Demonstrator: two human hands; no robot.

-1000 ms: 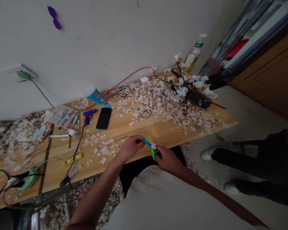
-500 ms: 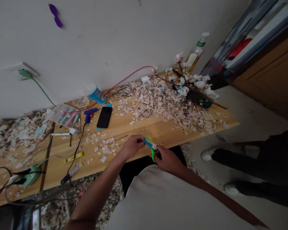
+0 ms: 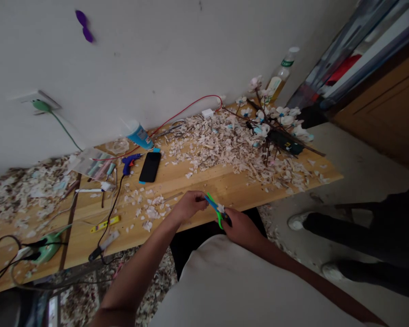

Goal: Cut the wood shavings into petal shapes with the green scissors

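Note:
My right hand [image 3: 243, 228] is closed around a pair of scissors [image 3: 219, 216] with bright green and blue parts, held over the front edge of the table. A small whitish piece [image 3: 221, 207] shows against the scissors. Just left of them, my left hand [image 3: 192, 205] is pinched with its fingertips by the far end of the blue part. What lies between those fingertips is too small to make out. Loose pale petals [image 3: 152, 212] are scattered on the wood to the left of my left hand.
A heap of pale scraps [image 3: 221, 141] covers the back of the table [image 3: 187, 177], beside branches with white flowers [image 3: 281, 119] and a bottle [image 3: 282, 75]. Leftward are a phone [image 3: 150, 167], a glue gun [image 3: 129, 163], a blue cup [image 3: 140, 136] and a yellow cutter [image 3: 105, 224]. Another person's legs [image 3: 347, 231] are at right.
The view has shifted slightly, so everything sits a little to the right. Both hands keep nearly the same pose at the scissors, with the green part turned slightly.

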